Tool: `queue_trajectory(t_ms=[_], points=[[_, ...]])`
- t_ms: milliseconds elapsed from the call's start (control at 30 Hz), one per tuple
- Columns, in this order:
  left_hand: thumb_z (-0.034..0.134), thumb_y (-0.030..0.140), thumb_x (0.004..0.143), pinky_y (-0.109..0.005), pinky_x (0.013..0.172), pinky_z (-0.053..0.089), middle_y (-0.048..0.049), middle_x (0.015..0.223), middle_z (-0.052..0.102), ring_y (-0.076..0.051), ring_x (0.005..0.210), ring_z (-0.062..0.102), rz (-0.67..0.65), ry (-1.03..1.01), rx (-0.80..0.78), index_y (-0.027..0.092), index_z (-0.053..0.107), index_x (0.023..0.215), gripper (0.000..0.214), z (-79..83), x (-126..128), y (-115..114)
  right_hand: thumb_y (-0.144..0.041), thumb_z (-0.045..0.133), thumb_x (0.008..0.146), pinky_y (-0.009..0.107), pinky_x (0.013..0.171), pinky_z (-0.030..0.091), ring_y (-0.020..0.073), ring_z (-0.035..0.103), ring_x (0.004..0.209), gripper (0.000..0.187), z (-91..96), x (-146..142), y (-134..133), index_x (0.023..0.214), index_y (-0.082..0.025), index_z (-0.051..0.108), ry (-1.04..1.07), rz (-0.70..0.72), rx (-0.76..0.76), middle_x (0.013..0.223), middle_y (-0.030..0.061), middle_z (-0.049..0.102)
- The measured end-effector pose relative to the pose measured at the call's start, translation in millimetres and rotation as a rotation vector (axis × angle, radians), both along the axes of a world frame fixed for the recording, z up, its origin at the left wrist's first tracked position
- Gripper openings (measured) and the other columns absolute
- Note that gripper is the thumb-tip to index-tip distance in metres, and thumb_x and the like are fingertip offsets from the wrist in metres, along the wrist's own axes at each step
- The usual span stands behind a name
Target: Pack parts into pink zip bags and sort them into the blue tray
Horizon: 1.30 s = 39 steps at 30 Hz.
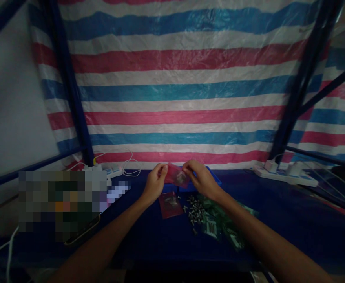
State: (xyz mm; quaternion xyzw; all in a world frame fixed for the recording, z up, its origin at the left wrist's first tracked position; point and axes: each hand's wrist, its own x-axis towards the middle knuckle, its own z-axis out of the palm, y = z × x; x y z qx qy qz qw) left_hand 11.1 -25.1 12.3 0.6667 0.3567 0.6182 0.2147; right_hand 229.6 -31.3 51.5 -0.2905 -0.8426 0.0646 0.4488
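1. Set against a striped plastic sheet (175,92) hung behind a blue table (148,239), with a white power strip (300,179) near the back on the right.
2. Pinching the left edge of a small pink bag (175,175) between thumb and fingers of the left hand (155,179); pinching its upper right side with the fingertips of the right hand (201,177).
3. Held up over the table, in front of a blue tray (216,175), with something small and greyish inside, too blurred to name.
4. Lower down, see a second pink bag (169,205) lying flat, a loose scatter of screws (195,211) beside it, and green bags (212,227) partly under the right forearm.
5. Judging by the two-handed grip, probably opening or closing the bag; impossible to tell which.
6. Likely calling next for a firm left pinch and careful fingertip work on the right.
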Motion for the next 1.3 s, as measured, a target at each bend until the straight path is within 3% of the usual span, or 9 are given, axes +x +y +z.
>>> queue_trajectory(t_ms=[267,700,1300], points=[[0.059,0.053,0.101,-0.028,0.076,0.051,-0.0053,0.095,0.074,-0.02,0.086,0.069,0.011,0.036,-0.013,0.019,0.069,0.105,0.037,-2.4,0.7,0.4,-0.028,0.05,0.107,0.038,0.078,0.044,0.024,0.061,0.087,0.017,-0.4,4.4,5.2,0.096,-0.023,0.061,-0.058,-0.074,0.114,0.092,0.0072,0.067],[0.061,0.045,0.1,-0.028,0.076,0.05,-0.0052,0.098,0.075,-0.019,0.089,0.069,0.015,0.099,0.005,0.019,0.07,0.105,0.028,-2.5,-1.7,-2.1,-0.027,0.046,0.109,0.037,0.079,0.043,0.0248,0.06,0.089,0.02,0.9,2.6,0.1,0.1,-0.022,0.064,-0.161,-0.068,0.171,0.094,0.0085,0.066],[0.059,0.048,0.101,-0.028,0.073,0.048,-0.0038,0.097,0.073,-0.018,0.082,0.066,-0.026,0.145,-0.002,0.019,0.067,0.105,0.03,-2.3,0.6,-5.2,-0.031,0.05,0.107,0.038,0.078,0.046,0.0255,0.062,0.088,0.019,5.1,3.4,-1.6,0.095,-0.023,0.063,-0.002,-0.105,0.154,0.094,0.0082,0.066]])
